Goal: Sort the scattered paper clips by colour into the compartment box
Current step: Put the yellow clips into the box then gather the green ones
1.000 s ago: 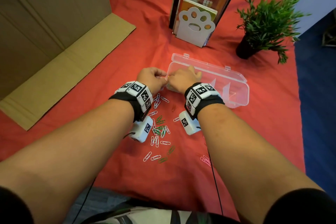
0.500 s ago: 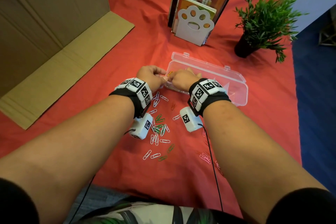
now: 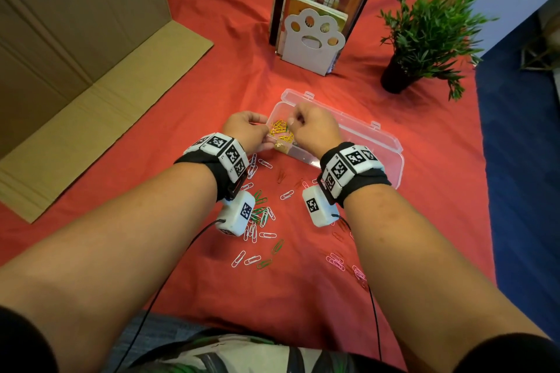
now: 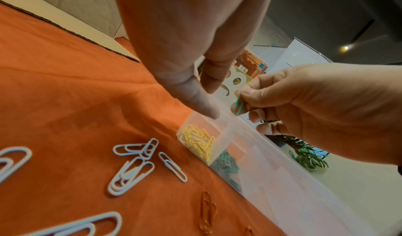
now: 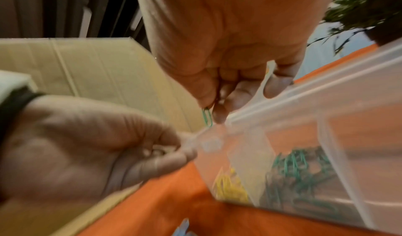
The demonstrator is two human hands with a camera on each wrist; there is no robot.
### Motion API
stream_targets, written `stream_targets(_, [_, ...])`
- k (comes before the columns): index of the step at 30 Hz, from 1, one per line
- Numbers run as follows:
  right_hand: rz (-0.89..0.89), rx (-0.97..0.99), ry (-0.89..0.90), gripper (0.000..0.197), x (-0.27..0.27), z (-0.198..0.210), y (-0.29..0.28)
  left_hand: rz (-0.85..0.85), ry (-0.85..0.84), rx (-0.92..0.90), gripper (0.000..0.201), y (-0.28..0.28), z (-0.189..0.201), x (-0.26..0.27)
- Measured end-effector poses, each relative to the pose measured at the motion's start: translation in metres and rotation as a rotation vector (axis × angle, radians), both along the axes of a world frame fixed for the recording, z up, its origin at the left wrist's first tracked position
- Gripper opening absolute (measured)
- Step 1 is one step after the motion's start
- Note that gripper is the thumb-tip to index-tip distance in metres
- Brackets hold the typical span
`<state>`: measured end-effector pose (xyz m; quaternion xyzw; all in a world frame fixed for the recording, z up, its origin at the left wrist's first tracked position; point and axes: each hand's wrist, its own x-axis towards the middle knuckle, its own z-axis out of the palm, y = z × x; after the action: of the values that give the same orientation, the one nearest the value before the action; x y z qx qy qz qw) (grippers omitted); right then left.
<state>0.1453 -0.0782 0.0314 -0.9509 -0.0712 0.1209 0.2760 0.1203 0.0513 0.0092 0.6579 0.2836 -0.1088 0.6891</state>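
Observation:
The clear compartment box [image 3: 378, 148] lies open on the red cloth. Yellow clips [image 3: 278, 127] fill its left end compartment and green clips [image 4: 226, 162] the one beside it. My left hand [image 3: 266, 133] grips the box's left end, thumb on the rim [image 4: 208, 110]. Just above that end, my right hand [image 3: 292, 121] pinches a single green clip [image 5: 207, 117] between thumb and finger. White clips [image 3: 254, 230], green clips [image 3: 260, 209], pink clips [image 3: 336, 262] and red clips [image 3: 281, 175] lie scattered on the cloth under my wrists.
A large cardboard box [image 3: 75, 39] with a folded-down flap [image 3: 106, 118] fills the left. Books in a paw-shaped bookend [image 3: 315, 39] stand behind the compartment box, a potted plant [image 3: 424, 39] at the back right. The cloth's right edge drops to blue floor [image 3: 521, 191].
My two hands were pressed together at the box's left end. They have come apart: the right hand holds a green clip slightly higher and to the right, and the yellow clips now show.

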Motion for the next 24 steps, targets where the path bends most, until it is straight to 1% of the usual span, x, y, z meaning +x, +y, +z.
stream_targets(2, [-0.090,0.082,-0.102,0.007,0.001,0.004,-0.007,0.039,-0.004,0.017,0.022,0.001,-0.002,-0.001])
stream_targets(4, [-0.135,0.101,-0.226,0.008,0.000,0.007,-0.015,0.071,-0.014,0.024,0.017,0.003,-0.004,-0.003])
stream_targets(5, [-0.149,0.100,-0.259,0.009,-0.001,0.006,-0.019,0.083,-0.018,0.021,0.015,0.003,-0.004,-0.004])
stream_targets(6, [-0.150,0.085,-0.261,0.010,-0.002,0.005,-0.021,0.092,-0.020,0.018,0.015,0.004,-0.004,-0.005])
stream_targets(9, [-0.093,-0.097,-0.113,0.020,-0.007,-0.003,-0.021,0.118,-0.021,0.003,0.016,0.002,-0.003,-0.007])
stream_targets(11, [-0.088,-0.097,-0.107,0.027,-0.007,-0.005,-0.025,0.138,-0.013,-0.008,0.016,0.001,-0.003,-0.008])
stream_targets(13, [-0.094,-0.041,-0.137,0.026,-0.009,0.000,-0.030,0.142,-0.011,-0.016,0.015,-0.002,-0.002,-0.008])
stream_targets(14, [-0.088,-0.045,-0.134,0.025,-0.012,0.001,-0.034,0.141,-0.014,-0.016,0.016,-0.004,-0.001,-0.008])
stream_targets(18, [-0.046,-0.218,-0.071,0.023,-0.034,0.000,-0.049,0.135,-0.015,0.003,0.021,-0.006,-0.004,-0.005])
stream_targets(22, [-0.067,-0.211,-0.112,0.021,-0.039,-0.006,-0.055,0.090,-0.013,0.028,0.018,-0.005,-0.002,-0.004])
stream_targets(24, [-0.065,-0.217,-0.115,0.021,-0.039,-0.006,-0.055,0.075,-0.021,0.048,0.013,-0.004,0.003,-0.008])
